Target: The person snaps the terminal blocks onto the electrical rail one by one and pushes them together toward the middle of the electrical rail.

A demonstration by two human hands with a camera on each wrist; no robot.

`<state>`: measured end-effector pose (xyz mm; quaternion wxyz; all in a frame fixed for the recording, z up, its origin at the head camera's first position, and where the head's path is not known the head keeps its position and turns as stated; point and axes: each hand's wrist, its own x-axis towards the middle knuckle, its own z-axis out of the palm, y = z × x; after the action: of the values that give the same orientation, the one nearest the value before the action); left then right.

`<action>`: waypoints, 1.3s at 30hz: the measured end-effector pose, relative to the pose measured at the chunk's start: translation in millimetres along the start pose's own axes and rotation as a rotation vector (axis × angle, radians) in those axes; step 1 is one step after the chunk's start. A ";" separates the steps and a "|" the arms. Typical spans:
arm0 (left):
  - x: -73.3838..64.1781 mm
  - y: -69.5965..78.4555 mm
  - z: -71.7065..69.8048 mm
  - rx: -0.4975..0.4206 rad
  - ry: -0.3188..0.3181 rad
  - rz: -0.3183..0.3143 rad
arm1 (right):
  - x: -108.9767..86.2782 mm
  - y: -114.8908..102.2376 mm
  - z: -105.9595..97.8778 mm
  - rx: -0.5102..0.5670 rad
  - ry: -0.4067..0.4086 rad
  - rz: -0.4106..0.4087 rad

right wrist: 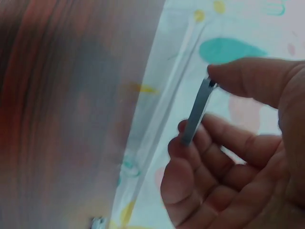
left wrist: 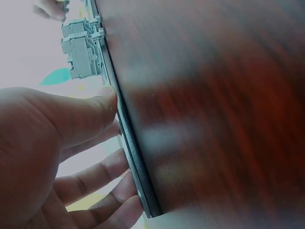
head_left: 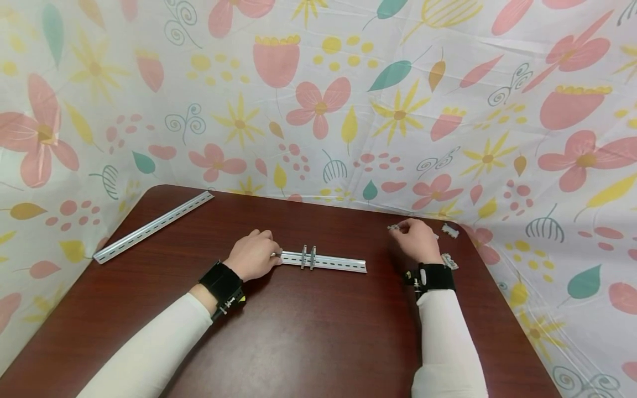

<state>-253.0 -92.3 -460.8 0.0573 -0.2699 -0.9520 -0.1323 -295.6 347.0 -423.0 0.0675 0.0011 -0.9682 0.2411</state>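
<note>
My left hand (head_left: pixel 254 255) grips the left end of a short slotted metal DIN rail (head_left: pixel 343 263) that lies on the table. In the left wrist view, the thumb lies along one edge of the rail and the fingers are on its far side. Two grey terminal blocks (left wrist: pixel 83 55) sit side by side on the rail, right of that hand. Off to the right and farther back, my right hand (head_left: pixel 418 240) pinches another thin grey terminal block (right wrist: pixel 198 112) between thumb and fingers, held apart from the rail.
More small grey terminal blocks (head_left: pixel 450 230) lie near the table's right edge, partly hidden by the right hand and wrist. A longer slotted DIN rail (head_left: pixel 154 226) lies slanted at the back left of the brown table (head_left: pixel 308 331). A flowered curtain (head_left: pixel 318 138) hangs behind the table.
</note>
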 end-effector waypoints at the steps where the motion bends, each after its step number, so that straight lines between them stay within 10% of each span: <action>1: 0.0 0.1 -0.1 -0.001 -0.001 0.000 | 0.3 -3.2 1.4 0.011 0.002 -0.020; 21: -0.8 -0.5 0.1 -0.008 0.003 -0.005 | -8.7 -77.3 25.4 0.017 -0.010 -0.333; 39: -2.4 -4.0 -2.3 -0.086 -0.017 -0.029 | -19.6 -109.3 43.3 0.037 -0.029 -0.459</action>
<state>-253.0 -97.4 -459.9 0.0355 -0.2597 -0.9497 -0.1713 -278.0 229.6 -412.5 0.1067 0.2262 -0.9388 0.2371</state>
